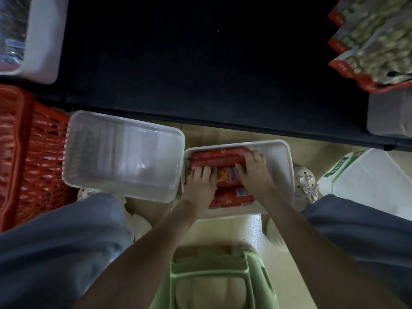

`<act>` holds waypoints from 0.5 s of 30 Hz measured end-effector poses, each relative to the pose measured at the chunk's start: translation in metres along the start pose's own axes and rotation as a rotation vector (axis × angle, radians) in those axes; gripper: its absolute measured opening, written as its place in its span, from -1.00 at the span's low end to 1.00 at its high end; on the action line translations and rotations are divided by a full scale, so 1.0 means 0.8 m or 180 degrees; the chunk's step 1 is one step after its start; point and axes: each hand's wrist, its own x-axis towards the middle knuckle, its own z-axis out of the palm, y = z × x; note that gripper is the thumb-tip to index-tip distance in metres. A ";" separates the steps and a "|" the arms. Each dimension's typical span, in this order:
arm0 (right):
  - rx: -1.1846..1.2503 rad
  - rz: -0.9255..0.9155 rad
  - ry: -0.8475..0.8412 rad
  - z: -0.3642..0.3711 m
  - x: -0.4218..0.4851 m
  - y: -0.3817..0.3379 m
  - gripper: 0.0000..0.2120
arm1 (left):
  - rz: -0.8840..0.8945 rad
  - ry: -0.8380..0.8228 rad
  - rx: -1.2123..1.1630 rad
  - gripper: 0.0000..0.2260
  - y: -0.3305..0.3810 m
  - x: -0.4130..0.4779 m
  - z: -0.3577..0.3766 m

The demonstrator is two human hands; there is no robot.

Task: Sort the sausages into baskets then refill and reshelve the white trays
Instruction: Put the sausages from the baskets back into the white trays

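Sausages (219,157) in tray (282,166) on tan flr (223,133) nr shelf (200,74).

The person wears loose blue-grey trousers (55,241), the left leg filling the frame at 8 o'clock and the right leg (356,226) at 4 o'clock. Below the right hem, near 3 o'clock, sits a pale perforated clog (303,175) with silvery charms. Part of a second pale shoe (85,192) shows near 9 o'clock. Forearms, left hand (200,178) and right hand (255,172) are bare.
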 end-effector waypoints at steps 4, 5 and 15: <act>-0.0056 0.0195 -0.0081 0.002 -0.011 0.026 -0.60 | -0.0044 -0.0219 0.0049 -0.30 0.002 0.011 -0.003; 0.0008 0.0243 -0.0131 0.002 -0.011 0.026 -0.56 | -0.0049 -0.0232 0.0033 -0.32 0.002 0.011 -0.004; -0.1317 -0.0531 -0.0927 0.009 0.020 0.012 -0.13 | -0.0108 -0.0885 -0.0098 -0.12 -0.011 0.030 -0.007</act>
